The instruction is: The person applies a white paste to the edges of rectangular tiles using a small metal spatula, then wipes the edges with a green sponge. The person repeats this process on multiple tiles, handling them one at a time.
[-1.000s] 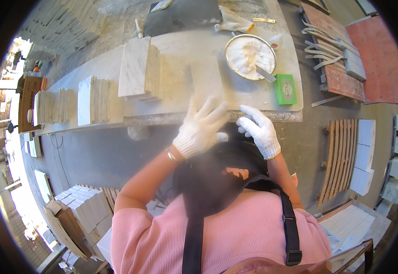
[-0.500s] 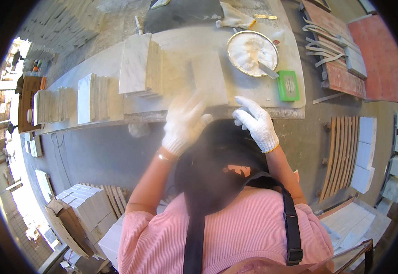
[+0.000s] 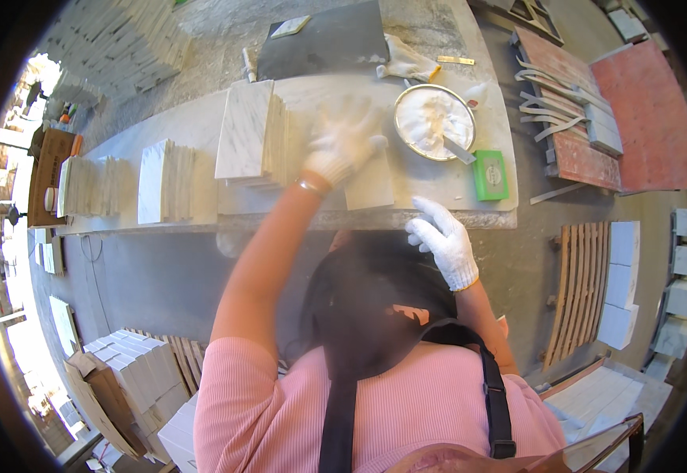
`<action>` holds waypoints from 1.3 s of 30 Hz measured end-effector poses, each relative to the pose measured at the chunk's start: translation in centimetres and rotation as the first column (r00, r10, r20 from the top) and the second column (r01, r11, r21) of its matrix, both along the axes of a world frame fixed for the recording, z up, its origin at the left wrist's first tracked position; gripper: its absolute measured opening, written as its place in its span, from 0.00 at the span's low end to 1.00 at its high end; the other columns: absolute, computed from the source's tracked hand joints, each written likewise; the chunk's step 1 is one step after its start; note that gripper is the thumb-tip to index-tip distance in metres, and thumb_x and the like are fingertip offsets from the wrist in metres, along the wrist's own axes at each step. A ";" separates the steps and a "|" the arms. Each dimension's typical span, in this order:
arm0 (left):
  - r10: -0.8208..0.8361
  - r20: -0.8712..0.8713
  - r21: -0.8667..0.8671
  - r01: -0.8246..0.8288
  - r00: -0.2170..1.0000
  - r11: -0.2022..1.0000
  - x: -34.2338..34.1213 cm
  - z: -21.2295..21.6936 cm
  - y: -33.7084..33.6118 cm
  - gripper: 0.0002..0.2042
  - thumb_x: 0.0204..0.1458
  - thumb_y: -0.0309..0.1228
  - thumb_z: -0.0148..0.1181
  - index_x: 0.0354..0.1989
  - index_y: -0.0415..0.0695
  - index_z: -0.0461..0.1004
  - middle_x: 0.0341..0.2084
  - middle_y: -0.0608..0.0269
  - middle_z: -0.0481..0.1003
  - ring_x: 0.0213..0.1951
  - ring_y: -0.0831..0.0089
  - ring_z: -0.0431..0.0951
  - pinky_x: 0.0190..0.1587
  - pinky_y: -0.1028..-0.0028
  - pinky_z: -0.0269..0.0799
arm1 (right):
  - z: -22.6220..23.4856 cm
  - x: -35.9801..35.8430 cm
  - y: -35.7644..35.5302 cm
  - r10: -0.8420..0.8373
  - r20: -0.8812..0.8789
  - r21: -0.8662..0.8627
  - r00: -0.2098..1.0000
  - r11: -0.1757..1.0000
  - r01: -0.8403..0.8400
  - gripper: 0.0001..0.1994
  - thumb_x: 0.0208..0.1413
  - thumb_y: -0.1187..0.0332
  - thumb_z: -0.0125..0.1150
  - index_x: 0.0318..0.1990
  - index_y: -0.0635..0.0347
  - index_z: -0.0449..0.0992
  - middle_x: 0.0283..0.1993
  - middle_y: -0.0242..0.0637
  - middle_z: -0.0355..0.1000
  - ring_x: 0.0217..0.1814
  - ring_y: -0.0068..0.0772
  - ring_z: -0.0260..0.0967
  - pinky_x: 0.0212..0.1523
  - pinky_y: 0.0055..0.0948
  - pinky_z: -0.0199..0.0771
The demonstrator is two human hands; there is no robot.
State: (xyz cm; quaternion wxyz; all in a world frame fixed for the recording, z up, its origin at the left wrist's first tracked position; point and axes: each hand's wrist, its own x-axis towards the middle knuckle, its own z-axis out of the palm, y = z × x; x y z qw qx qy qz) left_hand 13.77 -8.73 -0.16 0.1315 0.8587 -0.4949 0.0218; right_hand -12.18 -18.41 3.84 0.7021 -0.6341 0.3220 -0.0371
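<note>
My left hand [image 3: 343,142], in a white knit glove, is over a pale tile [image 3: 371,185] lying flat on the table. Its fingers are spread and smeared by motion, and it covers much of the tile; whether the palm touches it I cannot tell. My right hand [image 3: 443,246], gloved too, hovers by the table's front edge with nothing in it, index finger stretched out and the others loosely bent. Just left of my left hand stands a stack of veined marble tiles [image 3: 245,130]. To the right are a round tub of white paste [image 3: 430,114] with a putty knife [image 3: 459,150] in it and a green box [image 3: 491,175].
More tile stacks [image 3: 154,181] line the worktable [image 3: 300,203] to the left. Behind lie a dark sheet [image 3: 323,43] and a spare glove [image 3: 408,61]. A wooden pallet [image 3: 584,292] and red boards [image 3: 651,118] are at the right; boxed white tiles [image 3: 134,370] stand at lower left.
My left hand has moved forward from the table's front edge onto the tile, its arm reaching farther out. My right hand stays near the edge. The view has shifted slightly.
</note>
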 end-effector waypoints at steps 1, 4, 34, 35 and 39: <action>-0.008 0.044 -0.002 0.008 0.999 1.000 -0.8 0.0 0.4 0.32 0.59 0.46 0.59 0.72 0.51 0.65 0.74 0.56 0.61 0.76 0.45 0.55 0.72 0.33 0.51 | 0.1 0.0 -0.1 0.017 -0.007 -0.021 1.000 1.000 -0.018 0.24 0.64 0.69 0.64 0.67 0.64 0.72 0.41 0.34 0.79 0.37 0.20 0.74 0.37 0.22 0.74; -0.191 -0.014 -0.078 0.189 0.981 0.979 -4.3 0.7 4.1 0.32 0.57 0.47 0.60 0.69 0.47 0.68 0.73 0.52 0.62 0.74 0.43 0.56 0.71 0.36 0.53 | 0.2 0.0 -0.1 0.050 -0.028 -0.045 0.998 0.998 -0.051 0.24 0.67 0.67 0.61 0.68 0.63 0.71 0.44 0.38 0.80 0.39 0.24 0.77 0.38 0.24 0.76; -0.108 -0.983 0.027 -0.698 -0.148 0.716 -8.8 3.5 10.4 0.22 0.67 0.37 0.57 0.62 0.32 0.72 0.47 0.54 0.80 0.38 0.66 0.84 0.35 0.76 0.81 | -1.1 2.4 0.9 0.141 0.006 0.186 0.990 0.973 -0.139 0.26 0.65 0.70 0.55 0.70 0.64 0.69 0.58 0.45 0.78 0.47 0.34 0.80 0.44 0.28 0.80; -0.113 -0.986 0.003 -0.683 -0.124 0.730 -8.7 3.6 10.2 0.22 0.67 0.38 0.57 0.61 0.32 0.72 0.45 0.55 0.80 0.37 0.68 0.84 0.34 0.77 0.81 | -1.1 2.6 1.1 0.092 0.045 0.261 0.995 0.960 -0.101 0.25 0.66 0.68 0.56 0.70 0.65 0.69 0.57 0.45 0.78 0.46 0.34 0.80 0.43 0.28 0.80; -0.172 -0.969 -0.016 -0.653 -0.175 0.758 -8.3 3.1 10.1 0.17 0.66 0.36 0.58 0.54 0.35 0.74 0.43 0.58 0.79 0.35 0.71 0.83 0.34 0.77 0.81 | -1.2 3.3 1.3 -0.081 0.068 0.458 0.994 0.888 0.041 0.25 0.70 0.61 0.55 0.69 0.67 0.69 0.54 0.43 0.80 0.43 0.33 0.80 0.37 0.27 0.78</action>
